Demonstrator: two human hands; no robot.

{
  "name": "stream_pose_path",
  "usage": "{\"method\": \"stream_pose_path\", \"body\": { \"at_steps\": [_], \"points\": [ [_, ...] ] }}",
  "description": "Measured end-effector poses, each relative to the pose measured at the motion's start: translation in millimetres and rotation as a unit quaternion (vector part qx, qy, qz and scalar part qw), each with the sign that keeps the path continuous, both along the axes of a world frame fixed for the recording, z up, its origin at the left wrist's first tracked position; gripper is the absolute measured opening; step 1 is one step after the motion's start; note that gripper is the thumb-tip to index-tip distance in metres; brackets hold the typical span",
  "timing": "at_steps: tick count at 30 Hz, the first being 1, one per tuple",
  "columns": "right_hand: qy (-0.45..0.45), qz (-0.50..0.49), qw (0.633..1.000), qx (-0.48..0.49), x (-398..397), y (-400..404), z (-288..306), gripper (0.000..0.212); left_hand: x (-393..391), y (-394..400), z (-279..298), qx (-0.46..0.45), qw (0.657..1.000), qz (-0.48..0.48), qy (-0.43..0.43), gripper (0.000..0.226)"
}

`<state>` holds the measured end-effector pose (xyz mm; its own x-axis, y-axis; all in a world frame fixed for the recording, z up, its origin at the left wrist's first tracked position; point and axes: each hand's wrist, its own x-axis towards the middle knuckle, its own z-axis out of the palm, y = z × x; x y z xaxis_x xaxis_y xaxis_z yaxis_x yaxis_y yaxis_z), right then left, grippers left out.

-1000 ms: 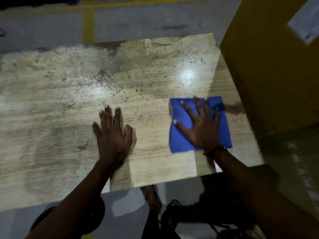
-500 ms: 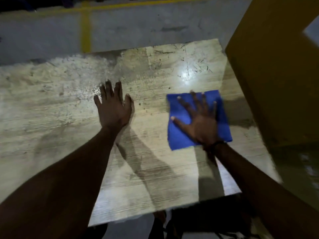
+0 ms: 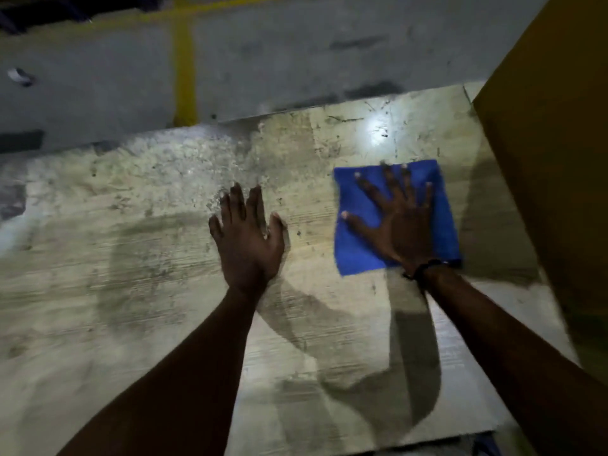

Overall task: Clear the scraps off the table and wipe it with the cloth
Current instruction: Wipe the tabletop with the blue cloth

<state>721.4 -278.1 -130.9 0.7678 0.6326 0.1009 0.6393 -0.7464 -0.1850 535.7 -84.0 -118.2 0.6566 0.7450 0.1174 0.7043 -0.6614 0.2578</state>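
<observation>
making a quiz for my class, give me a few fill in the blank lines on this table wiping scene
1. The cloth under the right hand is coloured ____.
2. The left hand lies flat on the bare ____.
3. The stripe painted on the floor beyond the table is ____.
4. The fingers on the cloth are ____, not curled.

Missing words: blue; table; yellow; spread

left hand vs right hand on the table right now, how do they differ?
The left hand lies on the bare table; the right hand presses the blue cloth. The left hand's fingers lie close together; the right hand's are spread wide. The right wrist wears a dark band; the left is bare. Both are flat, palm down.
</observation>
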Motion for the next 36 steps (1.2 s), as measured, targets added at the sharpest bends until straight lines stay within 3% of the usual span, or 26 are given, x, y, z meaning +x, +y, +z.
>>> {"method": "stream_pose_path", "body": {
  "at_steps": [6, 8, 11, 13, 18, 21, 23, 26, 28, 31, 36],
  "points": [
    [0.043, -0.143, 0.989, 0.010, 51.8, 20.9, 8.3, 0.084, 2.0, 1.5, -2.3, 0.022, 1.000, 0.015, 0.010, 0.066],
    [0.000, -0.079, 0.997, -0.015, 26.1, 52.8, 4.8, 0.083, 3.9, 2.9, -2.2, 0.018, 1.000, 0.018, 0.015, 0.068],
    [0.005, 0.083, 0.996, -0.028, -13.6, 73.7, 1.7, 0.083, 4.8, 3.0, -0.6, 0.008, 1.000, 0.019, 0.020, 0.069],
    [0.008, 0.110, 0.994, -0.022, -3.5, 65.4, 2.4, 0.082, 3.9, 2.2, 1.0, 0.004, 1.000, 0.022, 0.019, 0.069],
    [0.034, -0.082, 0.996, -0.023, 87.2, 48.8, 11.2, 0.085, 4.6, 0.4, 2.8, -0.007, 0.999, 0.025, 0.020, 0.066],
    [0.049, -0.148, 0.988, 0.005, 99.6, 67.7, 11.7, 0.086, 4.9, 1.5, 1.9, 0.001, 0.999, 0.024, 0.029, 0.066],
    [0.016, -0.106, 0.994, -0.003, 75.8, 89.2, 7.9, 0.086, 5.2, 0.9, 2.0, -0.004, 0.999, 0.027, 0.024, 0.067],
    [0.007, 0.083, 0.996, -0.020, 28.5, 107.5, 2.9, 0.082, 5.5, 1.2, 3.8, -0.017, 0.999, 0.029, 0.007, 0.069],
    [0.011, 0.141, 0.990, -0.008, 34.5, 104.9, 1.9, 0.081, 6.3, 1.9, 5.8, -0.025, 0.999, 0.031, 0.002, 0.069],
    [-0.016, 0.044, 0.999, -0.015, 82.5, 88.4, 1.5, 0.080, 7.6, 2.1, 7.4, -0.032, 0.999, 0.032, 0.004, 0.069],
    [0.049, -0.165, 0.985, 0.007, 129.4, 92.7, 8.7, 0.083, 6.9, 2.3, 7.3, -0.046, 0.998, 0.033, 0.002, 0.069]
  ]
}}
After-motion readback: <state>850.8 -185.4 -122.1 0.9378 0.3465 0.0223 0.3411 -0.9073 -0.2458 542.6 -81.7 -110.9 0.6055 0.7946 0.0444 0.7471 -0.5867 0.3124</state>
